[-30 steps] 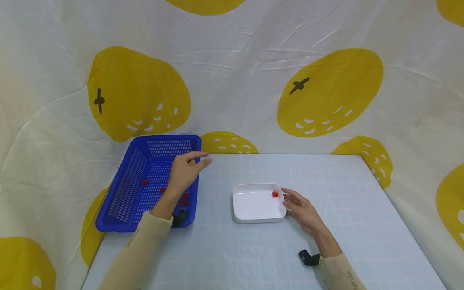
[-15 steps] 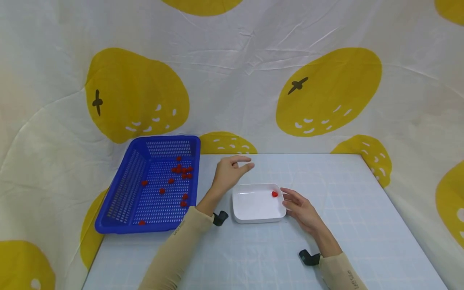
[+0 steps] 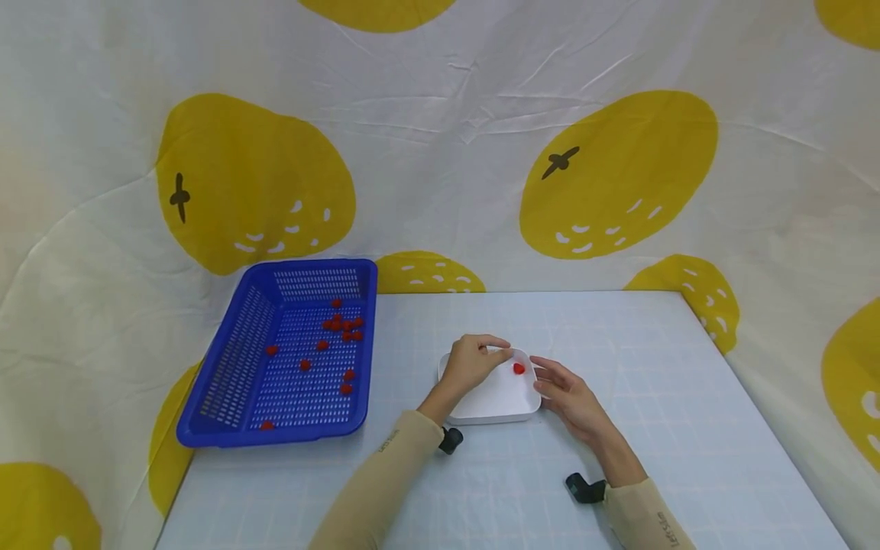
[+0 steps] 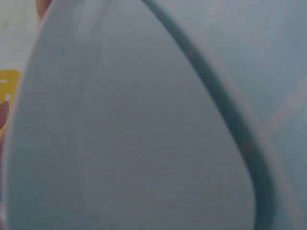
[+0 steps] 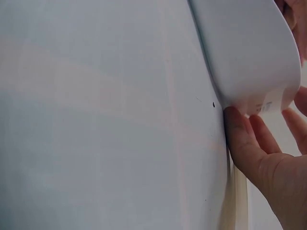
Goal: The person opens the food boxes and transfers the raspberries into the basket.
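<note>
A white rectangular tray (image 3: 491,401) stands on the table with one small red piece (image 3: 519,368) near its far right corner. My left hand (image 3: 470,362) reaches over the tray, its thumb and index finger extended close to the red piece. Nothing shows between those fingers. At the tray's right end, my right hand (image 3: 571,399) rests its fingertips and thumb against the outer wall. In the right wrist view, the right hand's fingers (image 5: 244,139) touch the tray's side low down. The tray's blurred wall (image 4: 129,120) fills most of the left wrist view.
A blue perforated basket (image 3: 227,367) stands on the left of the table, with several red pieces (image 3: 336,325) scattered on its floor. A white cloth with yellow fruit prints (image 3: 619,176) hangs behind the table (image 3: 660,397). Black wrist cameras (image 3: 586,489) stick out by the sleeves.
My left hand has moved right from over the blue basket to over the white tray, uncovering red pieces in the basket. My right hand stays at the tray's right end.
</note>
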Available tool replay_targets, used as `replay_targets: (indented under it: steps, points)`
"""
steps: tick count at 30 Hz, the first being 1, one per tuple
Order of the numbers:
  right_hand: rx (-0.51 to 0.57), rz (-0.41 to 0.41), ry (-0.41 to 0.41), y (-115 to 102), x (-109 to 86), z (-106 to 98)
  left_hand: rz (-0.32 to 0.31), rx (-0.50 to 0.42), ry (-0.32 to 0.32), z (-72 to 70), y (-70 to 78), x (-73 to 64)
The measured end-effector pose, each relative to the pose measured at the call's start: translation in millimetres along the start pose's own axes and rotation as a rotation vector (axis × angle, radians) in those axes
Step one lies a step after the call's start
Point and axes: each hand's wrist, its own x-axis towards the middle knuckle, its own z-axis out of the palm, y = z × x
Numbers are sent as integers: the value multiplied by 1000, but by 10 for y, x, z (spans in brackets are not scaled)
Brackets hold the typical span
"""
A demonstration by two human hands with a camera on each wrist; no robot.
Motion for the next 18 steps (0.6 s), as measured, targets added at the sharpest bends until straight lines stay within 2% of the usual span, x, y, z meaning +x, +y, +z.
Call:
replay_targets:
  steps: [9,15,18]
  points:
    - [20,-43,-27,29,6,-21,71,122,-97,249,-203,34]
    - [15,-37,-24,34,9,-22,64,162,-145,353,-314,69]
    - [14,-33,-18,19,3,-19,58,179,-160,368,-307,87]
